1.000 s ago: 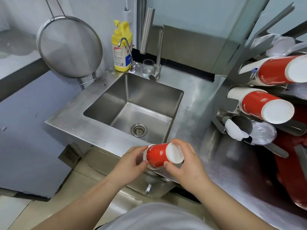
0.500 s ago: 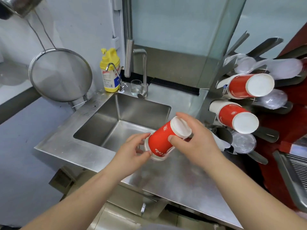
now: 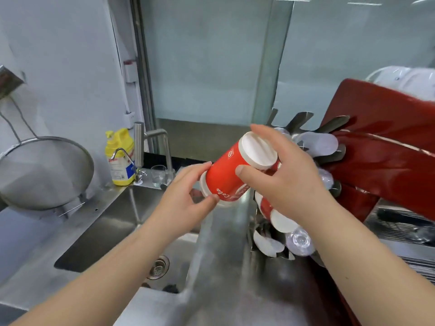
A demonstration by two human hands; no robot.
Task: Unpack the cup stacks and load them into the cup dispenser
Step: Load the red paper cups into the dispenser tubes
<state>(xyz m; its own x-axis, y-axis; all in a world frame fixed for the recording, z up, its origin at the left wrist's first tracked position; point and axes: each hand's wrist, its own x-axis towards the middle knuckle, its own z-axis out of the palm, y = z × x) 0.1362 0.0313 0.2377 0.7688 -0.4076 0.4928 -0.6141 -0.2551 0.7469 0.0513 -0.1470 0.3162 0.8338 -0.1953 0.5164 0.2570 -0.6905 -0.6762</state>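
A short stack of red paper cups [image 3: 231, 171] with white bases is held tilted in mid-air, bases pointing up and to the right. My left hand [image 3: 188, 196] pinches its rim end from the lower left. My right hand [image 3: 284, 177] grips the base end from the right. Behind my right hand stands the metal cup dispenser [image 3: 303, 128], its tubes holding red cups [image 3: 267, 205] and clear plastic cups [image 3: 300, 240]; much of it is hidden by my hand.
A steel sink [image 3: 113, 231] with a drain lies below left. A tap [image 3: 153, 142], a yellow bottle [image 3: 120, 158] and a small glass [image 3: 158, 175] stand behind it. A mesh strainer [image 3: 44, 172] hangs at left. A red machine [image 3: 386, 149] is on the right.
Both hands have lifted the cup stack up and to the right, toward the dispenser. The stack's base end has tipped further upward. My view has risen and turned right.
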